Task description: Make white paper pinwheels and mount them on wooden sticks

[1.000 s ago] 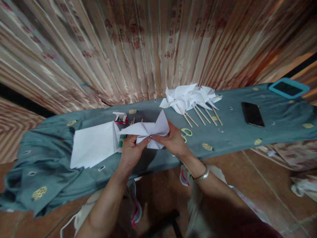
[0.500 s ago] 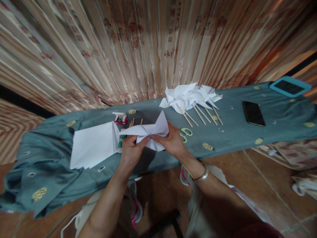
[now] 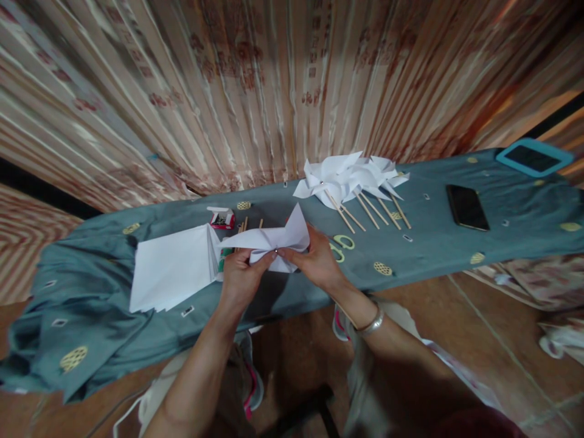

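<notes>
A white paper pinwheel is held between my two hands above the cloth, its blades folded in to a small shiny pin at the centre. My left hand pinches its left side, with the thumb close to the pin. On the other side, my right hand grips the paper, its thumb pressed beside the pin. Beneath and behind the paper, a green item and some wooden sticks show only in part. Scissors with light green handles lie just right of my right hand, their blades hidden.
Left lies a stack of white paper, with an open red box of small dark pieces behind it. Several pinwheels on sticks lie at the back. A black phone and a blue-framed tablet rest right on the green cloth.
The paper's lower edge has folded up a little under my thumbs. Both hands keep nearly the same place and grip.
</notes>
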{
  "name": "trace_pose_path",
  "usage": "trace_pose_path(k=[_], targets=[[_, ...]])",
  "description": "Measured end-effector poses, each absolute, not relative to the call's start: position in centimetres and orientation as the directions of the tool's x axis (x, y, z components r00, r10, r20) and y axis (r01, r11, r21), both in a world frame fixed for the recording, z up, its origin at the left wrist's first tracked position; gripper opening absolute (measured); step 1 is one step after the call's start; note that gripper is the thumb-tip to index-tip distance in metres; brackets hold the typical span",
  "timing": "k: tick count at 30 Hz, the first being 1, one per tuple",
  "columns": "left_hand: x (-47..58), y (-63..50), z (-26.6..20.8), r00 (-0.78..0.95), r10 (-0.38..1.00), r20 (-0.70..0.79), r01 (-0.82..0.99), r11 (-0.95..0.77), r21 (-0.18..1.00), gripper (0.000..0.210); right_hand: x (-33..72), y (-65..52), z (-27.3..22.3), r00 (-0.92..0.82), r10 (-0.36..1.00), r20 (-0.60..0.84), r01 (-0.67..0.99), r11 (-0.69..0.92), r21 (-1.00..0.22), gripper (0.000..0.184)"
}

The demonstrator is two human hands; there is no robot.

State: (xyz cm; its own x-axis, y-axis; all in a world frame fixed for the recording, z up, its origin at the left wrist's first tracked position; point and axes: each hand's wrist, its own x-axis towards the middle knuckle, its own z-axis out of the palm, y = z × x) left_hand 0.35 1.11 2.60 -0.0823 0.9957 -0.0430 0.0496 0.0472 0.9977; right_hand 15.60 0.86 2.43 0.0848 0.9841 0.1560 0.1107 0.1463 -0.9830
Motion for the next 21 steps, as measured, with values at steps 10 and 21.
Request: trace_pose_path(k=[10,21], targets=[[0.19,1.17,2.42,-0.095,0.995,-0.023,0.094,0.032,0.995,0.019,15.51,0.80,1.81,0.075,0.989,0.126,0.100,0.118,-0.988,0.044],[0.30,1.01,2.55,-0.105,0.989,-0.102,0.104,0.113,0.988,0.021,15.65,0.75,1.79,0.057,0.992,0.113,0.131,0.105,-0.986,0.041]])
